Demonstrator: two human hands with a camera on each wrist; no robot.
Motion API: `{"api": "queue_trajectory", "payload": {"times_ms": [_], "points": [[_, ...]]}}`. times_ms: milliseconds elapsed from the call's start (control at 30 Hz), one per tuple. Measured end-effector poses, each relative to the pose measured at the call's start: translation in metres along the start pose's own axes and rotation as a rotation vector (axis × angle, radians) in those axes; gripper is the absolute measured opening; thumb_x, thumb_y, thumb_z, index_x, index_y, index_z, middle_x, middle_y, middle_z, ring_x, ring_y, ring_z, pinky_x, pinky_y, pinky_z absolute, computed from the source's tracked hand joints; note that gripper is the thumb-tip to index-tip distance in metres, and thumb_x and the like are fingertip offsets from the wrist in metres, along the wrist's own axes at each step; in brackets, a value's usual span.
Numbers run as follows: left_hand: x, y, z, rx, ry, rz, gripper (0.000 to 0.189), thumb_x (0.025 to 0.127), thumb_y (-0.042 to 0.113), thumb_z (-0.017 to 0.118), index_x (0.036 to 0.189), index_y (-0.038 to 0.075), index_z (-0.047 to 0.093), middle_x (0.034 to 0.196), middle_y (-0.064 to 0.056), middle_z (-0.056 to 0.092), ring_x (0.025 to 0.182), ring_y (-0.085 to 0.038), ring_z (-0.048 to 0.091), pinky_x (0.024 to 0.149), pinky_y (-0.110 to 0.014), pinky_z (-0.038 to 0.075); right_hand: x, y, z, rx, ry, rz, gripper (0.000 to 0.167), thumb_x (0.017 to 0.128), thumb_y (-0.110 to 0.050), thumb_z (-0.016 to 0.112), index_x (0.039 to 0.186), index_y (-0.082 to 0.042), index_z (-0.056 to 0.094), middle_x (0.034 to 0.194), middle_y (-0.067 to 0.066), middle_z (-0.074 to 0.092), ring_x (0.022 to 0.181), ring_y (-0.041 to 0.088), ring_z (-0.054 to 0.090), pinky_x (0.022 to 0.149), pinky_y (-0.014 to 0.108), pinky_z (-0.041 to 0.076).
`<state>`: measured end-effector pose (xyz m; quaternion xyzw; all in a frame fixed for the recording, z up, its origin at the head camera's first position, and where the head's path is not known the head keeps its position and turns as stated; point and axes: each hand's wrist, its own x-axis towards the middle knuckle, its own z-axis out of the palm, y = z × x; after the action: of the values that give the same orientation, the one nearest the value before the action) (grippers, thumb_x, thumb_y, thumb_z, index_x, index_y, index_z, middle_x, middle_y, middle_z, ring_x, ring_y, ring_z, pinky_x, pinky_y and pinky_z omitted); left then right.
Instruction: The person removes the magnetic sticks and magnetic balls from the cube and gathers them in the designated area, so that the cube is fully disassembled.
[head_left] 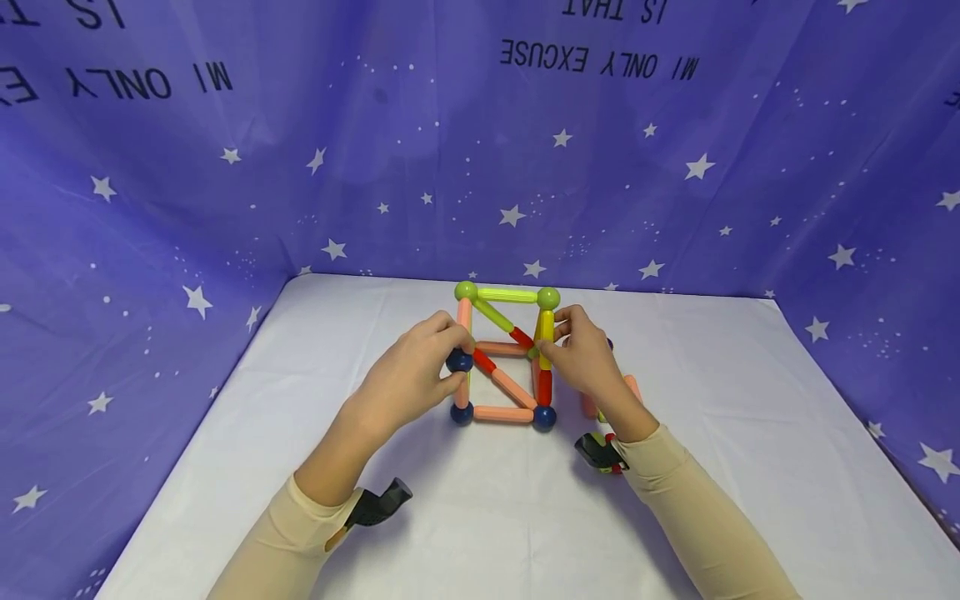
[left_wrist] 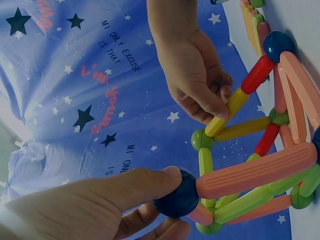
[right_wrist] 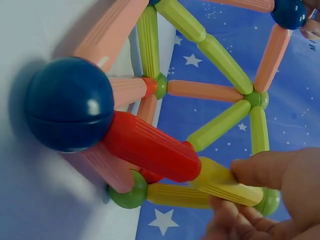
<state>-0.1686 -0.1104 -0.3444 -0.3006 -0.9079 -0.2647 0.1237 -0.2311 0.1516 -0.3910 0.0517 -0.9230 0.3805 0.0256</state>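
A cube-like frame of magnetic rods and balls stands on the white table. At its upper front left corner, my left hand (head_left: 408, 371) pinches a dark blue ball (left_wrist: 182, 195) between thumb and fingers; a ribbed pink rod (left_wrist: 255, 170) runs from that ball. My right hand (head_left: 583, 354) pinches a yellow rod (head_left: 547, 337) on the frame's right side. Below it, a red rod (right_wrist: 152, 145) meets the yellow rod and joins a blue ball (head_left: 544, 417) at the bottom. A lime rod (head_left: 507, 295) links two green balls at the top back.
Several loose rods (head_left: 632, 386) lie right of the frame, partly hidden under my right wrist. A black wrist camera (head_left: 381, 503) hangs at my left cuff, another (head_left: 596, 450) at the right. A purple star-printed curtain (head_left: 510, 167) rises behind the table (head_left: 262, 417).
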Motion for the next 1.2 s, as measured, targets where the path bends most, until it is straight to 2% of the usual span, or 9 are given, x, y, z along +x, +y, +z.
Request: {"api": "queue_trajectory", "payload": {"times_ms": [133, 267, 467, 600, 733, 867, 967, 1067, 1200], "points": [[0.001, 0.001, 0.0, 0.003, 0.002, 0.001, 0.024, 0.079, 0.006, 0.08, 0.099, 0.009, 0.067, 0.097, 0.001, 0.055, 0.082, -0.012, 0.054, 0.071, -0.025, 0.048, 0.002, 0.004, -0.001, 0.093, -0.047, 0.0, 0.042, 0.092, -0.017, 0.066, 0.127, -0.01, 0.042, 0.106, 0.01, 0.055, 0.084, 0.025, 0.057, 0.068, 0.033, 0.053], [0.0, 0.001, 0.0, 0.002, -0.005, -0.009, 0.024, 0.079, 0.005, 0.079, 0.1, 0.009, 0.067, 0.098, 0.001, 0.055, 0.083, -0.012, 0.055, 0.071, -0.025, 0.049, 0.003, 0.009, -0.001, 0.164, -0.078, -0.009, 0.039, 0.094, -0.014, 0.062, 0.128, -0.013, 0.042, 0.108, 0.012, 0.054, 0.086, 0.027, 0.056, 0.069, 0.034, 0.052], [0.0, 0.0, 0.001, 0.004, -0.018, -0.02, 0.025, 0.079, 0.006, 0.08, 0.1, 0.01, 0.067, 0.098, 0.002, 0.054, 0.085, -0.011, 0.055, 0.072, -0.025, 0.049, 0.001, 0.013, -0.004, 0.185, -0.088, -0.026, 0.044, 0.095, -0.013, 0.059, 0.134, -0.021, 0.041, 0.109, 0.012, 0.052, 0.087, 0.029, 0.053, 0.069, 0.035, 0.05], [0.0, 0.001, 0.002, 0.003, -0.01, -0.01, 0.025, 0.079, 0.005, 0.08, 0.1, 0.01, 0.067, 0.098, 0.002, 0.054, 0.084, -0.011, 0.056, 0.072, -0.025, 0.049, 0.001, 0.015, -0.006, 0.212, -0.077, 0.004, 0.046, 0.094, -0.013, 0.058, 0.135, -0.021, 0.04, 0.108, 0.012, 0.05, 0.086, 0.03, 0.054, 0.07, 0.037, 0.051], [0.001, 0.002, 0.002, 0.003, -0.002, 0.002, 0.025, 0.079, 0.005, 0.08, 0.099, 0.009, 0.067, 0.098, 0.001, 0.055, 0.085, -0.011, 0.056, 0.073, -0.025, 0.049, -0.001, 0.019, -0.008, 0.364, -0.094, 0.082, 0.045, 0.096, -0.013, 0.056, 0.135, -0.016, 0.035, 0.103, 0.016, 0.05, 0.083, 0.032, 0.054, 0.074, 0.04, 0.052], [0.001, 0.002, 0.003, 0.0, 0.002, 0.008, 0.025, 0.079, 0.005, 0.08, 0.1, 0.01, 0.067, 0.099, 0.001, 0.055, 0.085, -0.011, 0.055, 0.074, -0.025, 0.05, -0.004, 0.022, -0.012, 0.544, -0.138, 0.156, 0.044, 0.1, -0.015, 0.05, 0.138, -0.01, 0.028, 0.101, 0.017, 0.05, 0.077, 0.027, 0.051, 0.073, 0.035, 0.05], [0.001, 0.002, 0.003, -0.005, 0.008, 0.007, 0.025, 0.079, 0.005, 0.08, 0.1, 0.01, 0.067, 0.099, 0.002, 0.055, 0.086, -0.011, 0.056, 0.075, -0.025, 0.05, -0.005, 0.026, -0.021, 0.603, -0.134, 0.159, 0.046, 0.101, -0.017, 0.049, 0.141, -0.008, 0.029, 0.105, 0.016, 0.049, 0.077, 0.022, 0.051, 0.072, 0.032, 0.051], [0.001, 0.002, 0.002, -0.009, 0.011, 0.004, 0.025, 0.078, 0.005, 0.08, 0.1, 0.01, 0.067, 0.098, 0.001, 0.055, 0.085, -0.012, 0.056, 0.074, -0.025, 0.05, -0.006, 0.032, -0.035, 0.538, -0.111, 0.152, 0.048, 0.101, -0.02, 0.051, 0.144, -0.009, 0.034, 0.109, 0.016, 0.048, 0.082, 0.023, 0.052, 0.074, 0.032, 0.051], [0.001, 0.001, 0.002, -0.016, 0.012, 0.005, 0.026, 0.078, 0.004, 0.08, 0.1, 0.008, 0.067, 0.098, -0.001, 0.056, 0.085, -0.014, 0.056, 0.073, -0.026, 0.049, -0.013, 0.051, -0.056, 0.278, -0.092, 0.162, 0.051, 0.099, -0.026, 0.054, 0.146, -0.011, 0.04, 0.113, 0.018, 0.05, 0.091, 0.028, 0.054, 0.078, 0.034, 0.052]]}}
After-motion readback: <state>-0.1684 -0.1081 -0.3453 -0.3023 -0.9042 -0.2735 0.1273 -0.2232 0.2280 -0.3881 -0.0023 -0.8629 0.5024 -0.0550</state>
